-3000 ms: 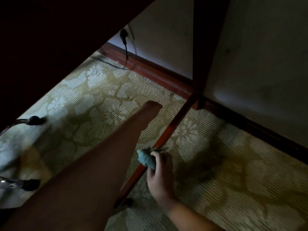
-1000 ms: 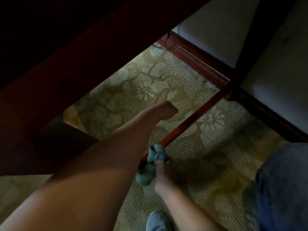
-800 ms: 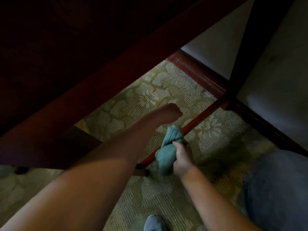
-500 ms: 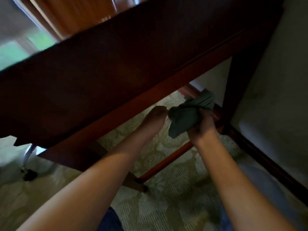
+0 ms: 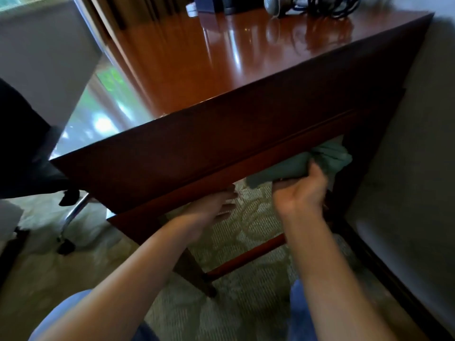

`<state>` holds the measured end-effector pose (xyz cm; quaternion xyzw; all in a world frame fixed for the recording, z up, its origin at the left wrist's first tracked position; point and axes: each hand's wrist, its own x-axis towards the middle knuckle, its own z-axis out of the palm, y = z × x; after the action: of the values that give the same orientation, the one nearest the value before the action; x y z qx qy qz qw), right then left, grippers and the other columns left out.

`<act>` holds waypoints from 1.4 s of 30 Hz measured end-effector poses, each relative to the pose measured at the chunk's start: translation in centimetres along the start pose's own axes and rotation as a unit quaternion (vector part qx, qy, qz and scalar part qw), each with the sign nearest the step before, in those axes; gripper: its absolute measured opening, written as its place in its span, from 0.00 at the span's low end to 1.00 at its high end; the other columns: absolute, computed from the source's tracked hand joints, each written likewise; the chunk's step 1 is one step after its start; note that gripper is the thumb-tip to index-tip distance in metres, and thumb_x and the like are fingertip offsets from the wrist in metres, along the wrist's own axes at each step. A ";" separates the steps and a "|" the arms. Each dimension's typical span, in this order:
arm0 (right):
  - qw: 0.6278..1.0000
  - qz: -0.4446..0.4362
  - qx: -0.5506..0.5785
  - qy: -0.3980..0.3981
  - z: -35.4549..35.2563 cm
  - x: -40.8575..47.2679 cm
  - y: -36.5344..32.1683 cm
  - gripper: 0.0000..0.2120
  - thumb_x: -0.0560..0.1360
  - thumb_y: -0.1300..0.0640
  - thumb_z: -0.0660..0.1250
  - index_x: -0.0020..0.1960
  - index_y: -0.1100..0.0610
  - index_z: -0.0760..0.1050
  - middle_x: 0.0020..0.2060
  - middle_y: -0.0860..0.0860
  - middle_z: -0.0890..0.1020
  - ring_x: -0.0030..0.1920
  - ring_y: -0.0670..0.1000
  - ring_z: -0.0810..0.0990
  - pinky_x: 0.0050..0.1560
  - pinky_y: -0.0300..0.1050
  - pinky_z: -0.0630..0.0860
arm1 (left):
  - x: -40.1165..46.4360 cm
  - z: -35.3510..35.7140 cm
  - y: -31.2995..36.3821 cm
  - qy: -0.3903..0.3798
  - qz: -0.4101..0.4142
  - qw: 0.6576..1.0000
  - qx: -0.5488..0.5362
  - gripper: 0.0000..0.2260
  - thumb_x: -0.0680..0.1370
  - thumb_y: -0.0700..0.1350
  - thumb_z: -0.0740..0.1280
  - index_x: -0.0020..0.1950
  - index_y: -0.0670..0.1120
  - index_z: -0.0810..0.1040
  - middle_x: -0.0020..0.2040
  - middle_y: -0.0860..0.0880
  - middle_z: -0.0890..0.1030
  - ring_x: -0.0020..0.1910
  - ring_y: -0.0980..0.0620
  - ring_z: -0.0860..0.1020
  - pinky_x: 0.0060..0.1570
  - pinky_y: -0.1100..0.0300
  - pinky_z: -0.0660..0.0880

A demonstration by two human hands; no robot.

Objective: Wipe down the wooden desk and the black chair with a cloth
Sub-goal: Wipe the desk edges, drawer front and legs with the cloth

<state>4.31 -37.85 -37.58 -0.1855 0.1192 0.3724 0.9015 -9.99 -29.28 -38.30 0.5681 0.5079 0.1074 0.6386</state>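
A patterned beige carpet [image 5: 248, 227] covered the floor beneath a glossy reddish-brown wooden desk [image 5: 221, 134] that stood just beside a pale wall [image 5: 403, 153] on the right. The right hand [image 5: 301, 193] gripped a bunched teal cloth [image 5: 320, 161], fingers curled round it, with the cloth just under the desk's front apron and close to the desk's right leg [image 5: 364, 153]. The left hand [image 5: 211, 207] lay to the left of the cloth, near it but apart, its fingers fairly straight and reaching under the lower edge of the apron; whether they touched the wood could not be told. A low wooden crossbar [image 5: 246, 258] ran between the desk's legs below both forearms. The black chair [image 5: 27, 153] stood at the far left, well apart from both hands, with a chrome leg [image 5: 73, 214] and a caster [image 5: 66, 247] on the carpet. Dark cables [image 5: 325, 6] lay at the desk's far edge
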 end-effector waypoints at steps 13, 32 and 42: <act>0.998 0.001 -0.060 0.031 1.5 -1.3 -3.8 0.18 0.85 0.49 0.53 0.68 0.57 0.73 0.59 0.56 0.79 0.61 0.56 0.78 0.69 0.53 0.69 | -9.9 -7.8 -1.0 -0.005 -0.044 0.995 -0.087 0.14 0.84 0.45 0.61 0.63 0.42 0.81 0.58 0.44 0.85 0.57 0.46 0.84 0.63 0.50 0.76; 0.980 0.189 -0.061 -0.003 0.7 -6.5 4.5 0.18 0.85 0.53 0.53 0.70 0.58 0.73 0.63 0.59 0.80 0.63 0.58 0.78 0.70 0.57 0.69 | -12.9 -13.5 -2.9 0.370 0.177 0.813 0.413 0.25 0.72 0.73 0.59 0.51 0.56 0.82 0.32 0.58 0.79 0.34 0.62 0.77 0.34 0.63 0.71; 0.938 0.225 -0.243 -0.102 -2.4 -12.0 15.5 0.16 0.84 0.54 0.58 0.71 0.50 0.72 0.63 0.53 0.82 0.61 0.52 0.81 0.63 0.51 0.76 | -12.3 -13.2 -3.2 0.351 0.120 0.852 0.370 0.27 0.76 0.70 0.61 0.56 0.49 0.84 0.38 0.54 0.84 0.36 0.59 0.81 0.34 0.63 0.72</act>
<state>-15.30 -36.27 -39.32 -0.3285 -0.0290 0.6000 0.7289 -27.24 -30.99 -32.43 0.7430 0.6288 0.1795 0.1423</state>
